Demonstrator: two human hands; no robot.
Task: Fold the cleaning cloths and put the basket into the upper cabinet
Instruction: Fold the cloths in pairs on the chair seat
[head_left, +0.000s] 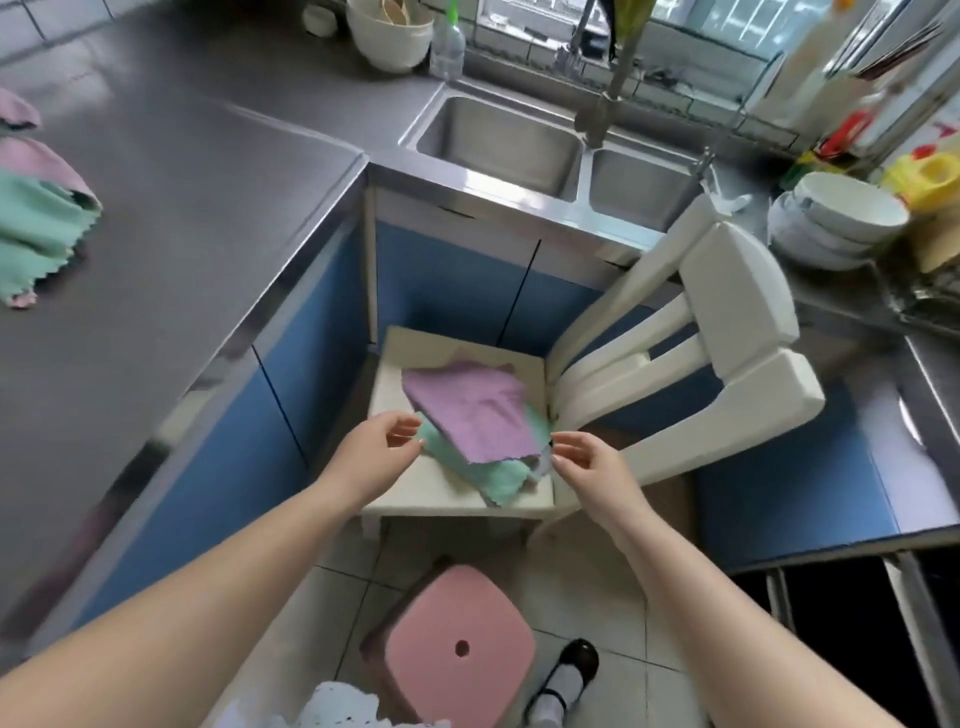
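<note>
A white chair (457, 499) is standing in the corner between the blue cabinets, and its seat is carrying a loose heap of cleaning cloths: a purple cloth (467, 410) is lying on top, overlapping a mint green cloth (483, 475) beneath it. To the left, the grey steel counter (208, 171) is bearing another bundle of green and pink cloths (36, 218) near its edge. On the tiled floor (576, 587) a pink stool (457, 639) is sitting just in front of the chair
</note>
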